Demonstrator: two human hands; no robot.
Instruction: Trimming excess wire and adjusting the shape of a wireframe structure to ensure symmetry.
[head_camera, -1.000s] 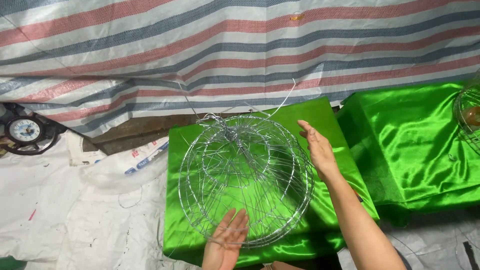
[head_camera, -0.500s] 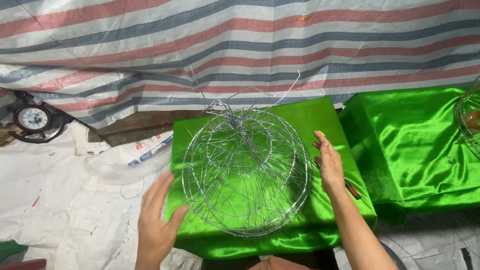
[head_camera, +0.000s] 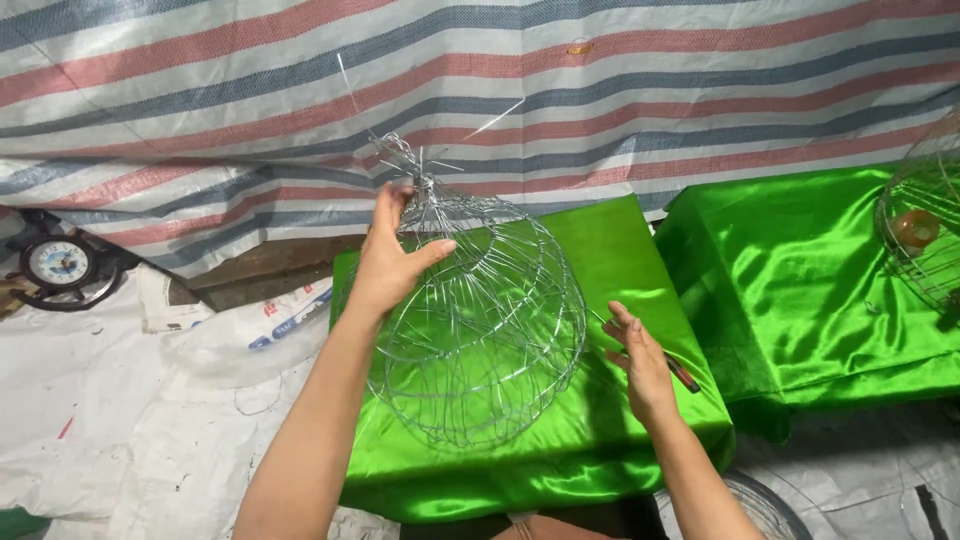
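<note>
A low block draped in shiny green satin cloth (head_camera: 600, 250) carries a dome-shaped frame of thin silver wire (head_camera: 480, 330), whose lower ring rests on the cloth below the left fingers (head_camera: 395, 205). A slim red-handled tool (head_camera: 680, 375) lies on the cloth just under the right fingers (head_camera: 620, 325). Beyond those fingers, to their outer side, a second green satin-covered block (head_camera: 800, 280) bears another round wire frame (head_camera: 925, 230). Both blocks stand on white plastic sheeting on the floor (head_camera: 110, 400).

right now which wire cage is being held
The dome-shaped wire cage on the nearer green table, gripped at its top by the left hand; the other cage sits untouched far right.
</note>
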